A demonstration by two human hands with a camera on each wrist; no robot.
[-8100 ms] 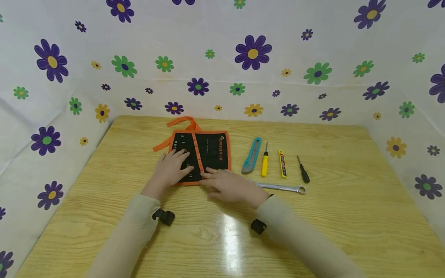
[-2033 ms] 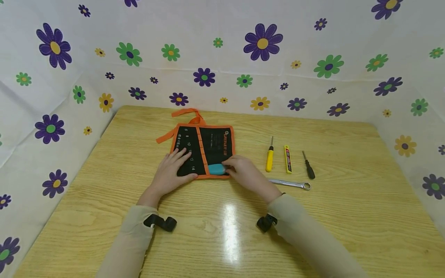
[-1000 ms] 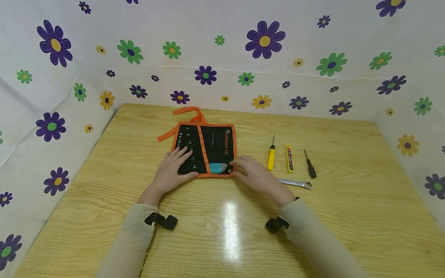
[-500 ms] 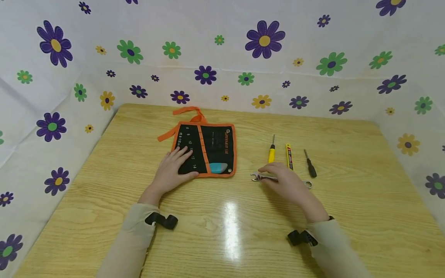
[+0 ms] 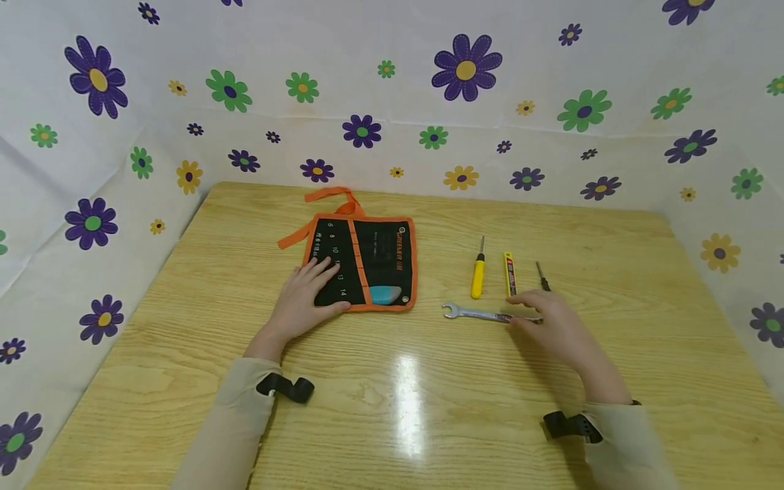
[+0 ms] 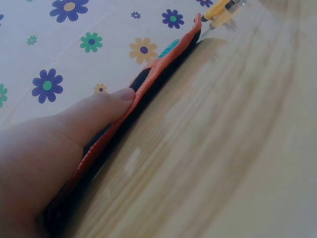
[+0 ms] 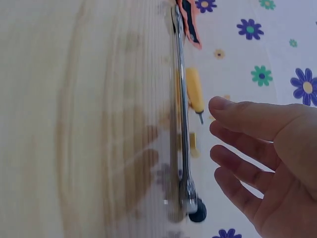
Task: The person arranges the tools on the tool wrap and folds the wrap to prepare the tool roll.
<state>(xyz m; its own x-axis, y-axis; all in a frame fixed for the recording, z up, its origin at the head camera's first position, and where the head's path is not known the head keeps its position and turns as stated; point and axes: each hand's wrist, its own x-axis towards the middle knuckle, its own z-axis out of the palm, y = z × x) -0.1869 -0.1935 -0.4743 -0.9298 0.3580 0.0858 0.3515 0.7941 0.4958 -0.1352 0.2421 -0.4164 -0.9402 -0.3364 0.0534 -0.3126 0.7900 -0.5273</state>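
Observation:
My left hand [image 5: 300, 303] lies with straight fingers on the left part of a black tool pouch [image 5: 382, 248] with orange trim. In the left wrist view its thumb [image 6: 106, 106] rests along the pouch's near edge. A teal utility knife [image 5: 384, 295] sits in the pouch's lowest slot, one end showing. My right hand [image 5: 554, 327] hovers over the ring end of a silver combination wrench [image 5: 478, 314], hiding that end in the head view. The right wrist view has its fingers loosely bent, apart from the wrench [image 7: 183, 109] and holding nothing.
Behind the wrench lie a yellow screwdriver [image 5: 478, 278], a yellow blade case [image 5: 510, 272] and a black screwdriver [image 5: 542, 275], its handle partly covered by my right hand. Orange ties [image 5: 333, 194] trail from the pouch. A flowered cloth [image 5: 404, 102] bounds the wooden table [image 5: 367, 422].
The utility knife went from the table into the pouch slot, and my right hand let go of it. That hand then moved right, along the wrench. My left hand stays on the pouch.

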